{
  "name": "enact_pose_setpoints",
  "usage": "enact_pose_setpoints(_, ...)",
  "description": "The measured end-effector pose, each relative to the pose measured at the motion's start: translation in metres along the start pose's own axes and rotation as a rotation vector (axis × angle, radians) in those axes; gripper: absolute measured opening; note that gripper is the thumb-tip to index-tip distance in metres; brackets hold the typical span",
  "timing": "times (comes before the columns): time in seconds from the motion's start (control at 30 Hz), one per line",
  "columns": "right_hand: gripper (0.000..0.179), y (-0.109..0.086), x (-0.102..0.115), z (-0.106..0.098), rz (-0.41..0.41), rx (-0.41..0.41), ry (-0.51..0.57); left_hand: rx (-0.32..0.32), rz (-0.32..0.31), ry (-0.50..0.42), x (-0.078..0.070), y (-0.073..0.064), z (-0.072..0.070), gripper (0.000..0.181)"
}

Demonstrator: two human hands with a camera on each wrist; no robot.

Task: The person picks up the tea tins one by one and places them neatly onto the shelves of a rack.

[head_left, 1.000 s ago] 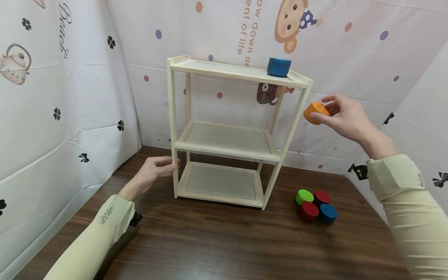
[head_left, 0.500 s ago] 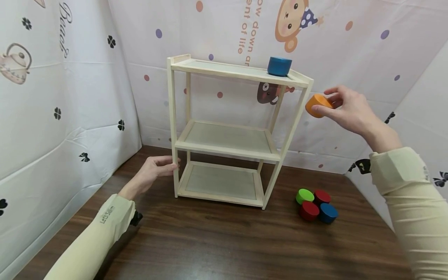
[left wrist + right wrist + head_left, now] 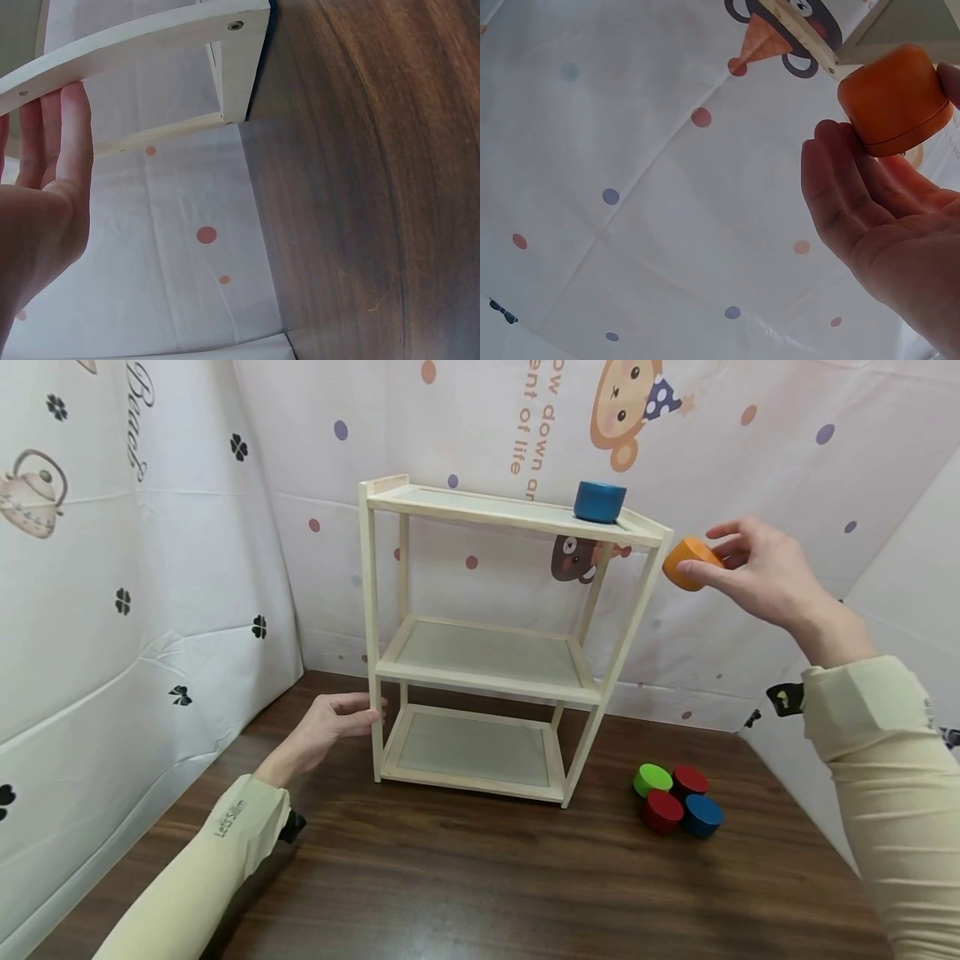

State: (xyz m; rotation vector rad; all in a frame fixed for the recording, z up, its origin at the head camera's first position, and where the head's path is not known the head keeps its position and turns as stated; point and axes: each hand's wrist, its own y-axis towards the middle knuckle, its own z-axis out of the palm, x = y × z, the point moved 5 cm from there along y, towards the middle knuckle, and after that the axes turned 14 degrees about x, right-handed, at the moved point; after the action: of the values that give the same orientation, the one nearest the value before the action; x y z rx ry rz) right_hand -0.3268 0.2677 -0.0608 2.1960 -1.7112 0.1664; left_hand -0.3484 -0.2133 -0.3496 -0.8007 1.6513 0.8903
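Between thumb and fingers, my right hand [image 3: 776, 577] holds a small orange round tin [image 3: 688, 562], tilted in the air just right of the rack's top corner. A seam near one end of the orange tin [image 3: 900, 101] shows in the right wrist view. My left hand [image 3: 322, 731] grips the left front post of a pale wooden three-tier shelf rack [image 3: 487, 695] at its lower part, the fingers reaching behind it. Seen from the left wrist, the left hand's fingertips [image 3: 73, 94] meet the post's edge. A blue round tin [image 3: 599, 502] sits on the top tier's right end.
On the dark wooden table [image 3: 465, 877], right of the rack, a green tin [image 3: 652, 779], two red tins, the nearer red tin [image 3: 663, 812] among them, and a blue tin [image 3: 703, 816] stand clustered. A printed white curtain [image 3: 465, 410] encloses the back and sides.
My right hand has risen with the orange tin and drifted slightly right, up to about the level of the top shelf. The left hand stays on the post.
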Motion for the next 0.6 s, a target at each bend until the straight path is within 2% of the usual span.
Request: enact_pose_setpoints(0.6,0.074,0.003,0.007,-0.029,0.004,-0.051,0.029,0.003,0.001,0.001,0.000,0.000,0.001,0.055)
